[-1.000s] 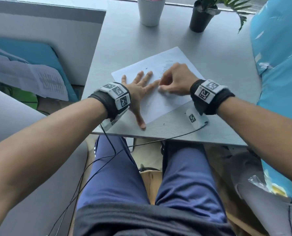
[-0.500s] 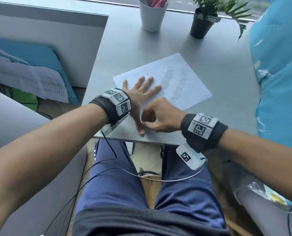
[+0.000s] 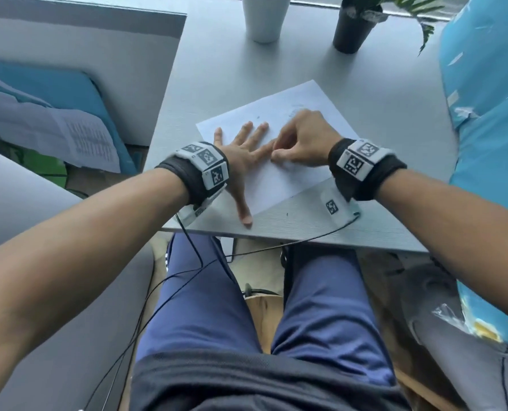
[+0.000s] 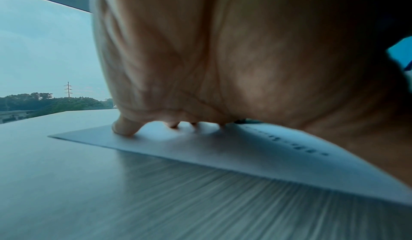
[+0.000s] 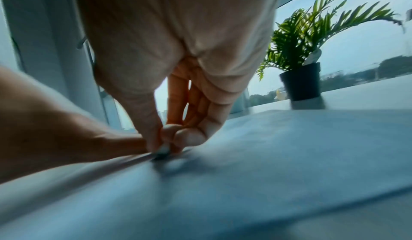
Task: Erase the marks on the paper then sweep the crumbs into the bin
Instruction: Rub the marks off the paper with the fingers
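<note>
A white sheet of paper (image 3: 282, 185) lies askew on the grey table (image 3: 365, 93). My left hand (image 3: 243, 149) presses flat on its left part, fingers spread, thumb reaching toward the table's near edge. My right hand (image 3: 300, 143) sits just right of it, fingers curled, pinching a small white eraser (image 5: 163, 149) against the paper beside the left forefinger. Faint pencil marks (image 3: 295, 109) show beyond the right knuckles. In the left wrist view a dotted row of marks (image 4: 298, 146) runs along the paper (image 4: 200, 148) under my left hand (image 4: 223, 58). No bin is in view.
A white cup (image 3: 266, 17) and a black potted plant (image 3: 352, 28) stand at the table's far edge. A white partition (image 3: 77, 66) borders the left, a blue covered object (image 3: 489, 114) the right. Wrist cables (image 3: 276, 247) hang off the near edge above my knees.
My right hand went from the paper's middle back to the near edge by the left thumb, then forward again to the middle. The left hand stayed pressed on the paper.
</note>
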Motion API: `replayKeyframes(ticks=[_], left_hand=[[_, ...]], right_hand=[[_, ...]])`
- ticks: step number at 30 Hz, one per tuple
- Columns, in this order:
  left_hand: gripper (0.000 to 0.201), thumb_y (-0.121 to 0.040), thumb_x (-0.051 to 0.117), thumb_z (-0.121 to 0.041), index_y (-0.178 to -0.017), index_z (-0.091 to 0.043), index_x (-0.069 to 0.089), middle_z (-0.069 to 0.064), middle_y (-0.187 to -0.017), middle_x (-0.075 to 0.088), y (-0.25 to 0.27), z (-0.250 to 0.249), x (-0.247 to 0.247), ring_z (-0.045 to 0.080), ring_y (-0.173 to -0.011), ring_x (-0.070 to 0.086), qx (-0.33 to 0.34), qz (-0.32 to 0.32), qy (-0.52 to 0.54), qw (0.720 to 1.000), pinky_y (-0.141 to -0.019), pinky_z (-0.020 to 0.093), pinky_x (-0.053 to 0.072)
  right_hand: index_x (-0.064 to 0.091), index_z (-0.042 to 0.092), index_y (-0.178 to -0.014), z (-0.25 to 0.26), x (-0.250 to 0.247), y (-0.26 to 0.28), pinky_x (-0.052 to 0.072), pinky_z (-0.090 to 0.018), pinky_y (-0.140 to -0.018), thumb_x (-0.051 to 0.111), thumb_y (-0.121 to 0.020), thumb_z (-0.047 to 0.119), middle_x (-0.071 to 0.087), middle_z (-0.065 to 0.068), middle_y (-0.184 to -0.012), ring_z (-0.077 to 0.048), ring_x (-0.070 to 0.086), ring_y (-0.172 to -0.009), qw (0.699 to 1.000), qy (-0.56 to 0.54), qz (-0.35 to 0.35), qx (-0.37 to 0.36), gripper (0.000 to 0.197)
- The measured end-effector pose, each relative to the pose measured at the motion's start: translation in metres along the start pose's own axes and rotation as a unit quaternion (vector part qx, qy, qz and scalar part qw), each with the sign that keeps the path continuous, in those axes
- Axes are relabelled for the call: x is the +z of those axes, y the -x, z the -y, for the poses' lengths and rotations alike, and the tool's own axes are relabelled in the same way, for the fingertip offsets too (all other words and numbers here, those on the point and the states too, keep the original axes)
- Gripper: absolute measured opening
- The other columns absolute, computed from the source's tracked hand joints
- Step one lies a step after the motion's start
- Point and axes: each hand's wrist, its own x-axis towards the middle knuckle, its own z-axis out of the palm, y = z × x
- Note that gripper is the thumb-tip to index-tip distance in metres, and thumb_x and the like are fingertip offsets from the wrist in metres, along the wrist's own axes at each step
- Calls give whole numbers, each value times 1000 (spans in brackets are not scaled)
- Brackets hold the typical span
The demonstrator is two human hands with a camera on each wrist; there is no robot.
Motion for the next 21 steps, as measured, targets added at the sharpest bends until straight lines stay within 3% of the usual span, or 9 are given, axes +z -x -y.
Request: replayKeyframes(ticks=[2, 5, 8, 10, 12, 15, 16, 19, 21], left_hand=[[178, -20, 83, -78, -149, -33, -31, -1, -153, -43, -1, 0, 0, 27, -141, -39, -2, -1, -9, 1000, -108, 75, -9], [178, -18, 83, -79, -149, -37, -30, -2, -152, -44, -5, 2, 1, 26, -138, -42, -3, -4, -10, 1000, -105, 77, -11], [177, -22, 84, -78, -148, -35, -32, -2, -153, -44, -3, 2, 1, 26, -140, -40, -2, -3, -13, 1000, -108, 76, -9], [176, -24, 85, -77, -146, -35, -34, -2, -153, -43, -1, 2, 2, 25, -141, -39, 0, -5, -4, 1000, -108, 75, -9], [177, -23, 84, -77, -146, -34, -35, -2, -152, -45, -3, 2, 2, 25, -139, -40, -2, -8, -12, 1000, -107, 76, -10], [179, -19, 84, -77, -148, -36, -32, -2, -152, -45, -6, 3, 3, 27, -138, -41, -1, -8, -14, 1000, -105, 76, -13], [178, -20, 84, -78, -148, -35, -32, -2, -152, -45, -6, 3, 3, 27, -139, -41, -1, -7, -16, 1000, -106, 76, -12], [177, -23, 86, -76, -147, -34, -33, -3, -153, -44, -4, 3, 2, 25, -140, -40, -2, -2, 0, 1000, -108, 75, -10], [178, -22, 85, -76, -145, -34, -36, -2, -152, -45, -5, 3, 3, 26, -139, -41, 1, -7, -3, 1000, -108, 76, -10]], right_hand=[[77, 10, -74, 13, 17, 10, 52, -27, -60, 69, -72, 15, 73, -4, -68, -14, 65, -60, 999, -11, 35, -30, 10], [77, 13, -73, 34, 42, 37, 52, -20, -57, 71, -74, 17, 73, 3, -69, -8, 66, -61, 988, -13, 137, -74, 7], [79, 15, -77, 11, 11, 6, 53, -23, -63, 72, -74, 18, 75, -1, -73, -14, 69, -67, 999, 1, 51, -4, 8], [80, 15, -78, 3, 2, -1, 51, -18, -63, 73, -73, 18, 75, -2, -72, -15, 70, -68, 1000, 2, 4, 9, 10], [78, 11, -72, 19, 23, 14, 48, -16, -55, 71, -72, 14, 72, -1, -66, -16, 69, -63, 999, -18, 41, -30, 8], [76, 9, -70, 35, 45, 37, 53, -27, -58, 70, -74, 14, 72, -3, -65, -18, 67, -61, 989, -22, 126, -67, 10], [77, 10, -71, 27, 37, 26, 54, -28, -60, 70, -74, 16, 73, -3, -67, -18, 67, -62, 993, -19, 107, -47, 10], [79, 15, -77, 2, 3, -1, 47, -11, -56, 73, -72, 20, 74, 1, -72, -4, 63, -59, 1000, -9, -10, 28, 9], [78, 14, -72, 10, 13, 5, 46, -17, -53, 72, -71, 16, 72, 1, -66, -4, 61, -54, 999, -34, -1, 17, 7]])
